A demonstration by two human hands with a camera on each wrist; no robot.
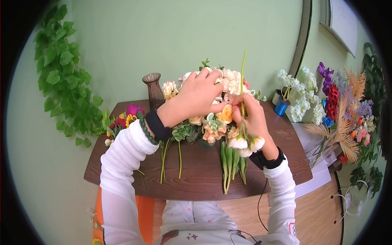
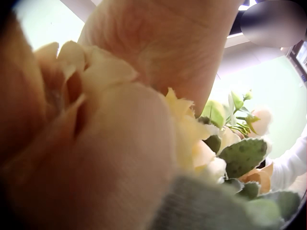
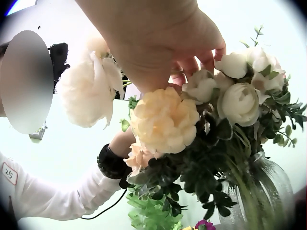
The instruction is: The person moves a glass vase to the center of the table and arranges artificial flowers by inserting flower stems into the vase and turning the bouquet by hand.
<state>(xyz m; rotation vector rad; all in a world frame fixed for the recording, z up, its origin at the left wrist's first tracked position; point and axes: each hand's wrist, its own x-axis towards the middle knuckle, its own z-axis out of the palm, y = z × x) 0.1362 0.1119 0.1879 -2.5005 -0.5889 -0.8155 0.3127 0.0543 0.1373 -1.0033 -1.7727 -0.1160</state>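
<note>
A bouquet [image 1: 212, 118] of cream and peach flowers stands at the middle of the wooden table [image 1: 196, 183]; the right wrist view shows its ribbed glass vase [image 3: 268, 191]. My left hand [image 1: 210, 92] lies over the blooms, fingers curled among them and thumb on a peach flower [image 1: 226, 113]. Close, blurred petals [image 2: 187, 129] fill the left wrist view. My right hand [image 1: 245, 108] pinches a thin green stem [image 1: 243, 77] that rises above the bouquet. White blooms [image 1: 257, 143] hang by that wrist. In the right wrist view, the right hand's fingertips [image 3: 192, 62] reach in above the peach flower [image 3: 163, 120].
White tulips [image 1: 230, 163] and loose stems [image 1: 165, 157] lie on the table's near half. A brown vase [image 1: 154, 87] stands at the back left, above red and yellow flowers [image 1: 122, 120]. A blue spool [image 1: 281, 106] and a colourful bunch [image 1: 343, 110] are at the right. Ivy [image 1: 61, 73] hangs on the left wall.
</note>
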